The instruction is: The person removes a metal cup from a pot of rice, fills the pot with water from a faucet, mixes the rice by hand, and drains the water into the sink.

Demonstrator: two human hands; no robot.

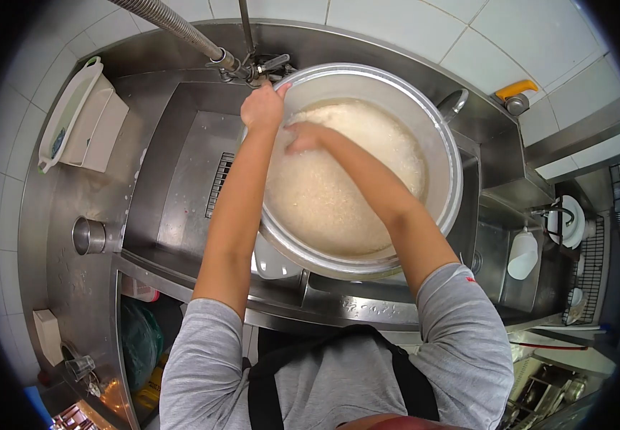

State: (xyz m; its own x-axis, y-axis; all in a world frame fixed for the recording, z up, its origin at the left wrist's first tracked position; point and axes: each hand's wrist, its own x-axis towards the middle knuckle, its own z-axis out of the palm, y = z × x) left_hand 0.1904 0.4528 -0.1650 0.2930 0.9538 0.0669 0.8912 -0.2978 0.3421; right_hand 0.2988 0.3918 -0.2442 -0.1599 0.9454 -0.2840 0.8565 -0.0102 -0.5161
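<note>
A large round metal pot stands over the sink, holding white rice grains in cloudy water. My left hand is closed around the pot's far left rim or handle, its thumb on the rim. Inside the pot, near the left wall, my right hand reaches down at the surface of the rice and water. It is slightly blurred, with its fingers apart and nothing visible held in them. A loop handle sticks out on the pot's right side.
Behind my left hand are a tap and a ribbed hose. A white plastic container and a metal cup stand left of the sink basin. An orange-handled tool lies at back right; a white scoop-like vessel is farther right.
</note>
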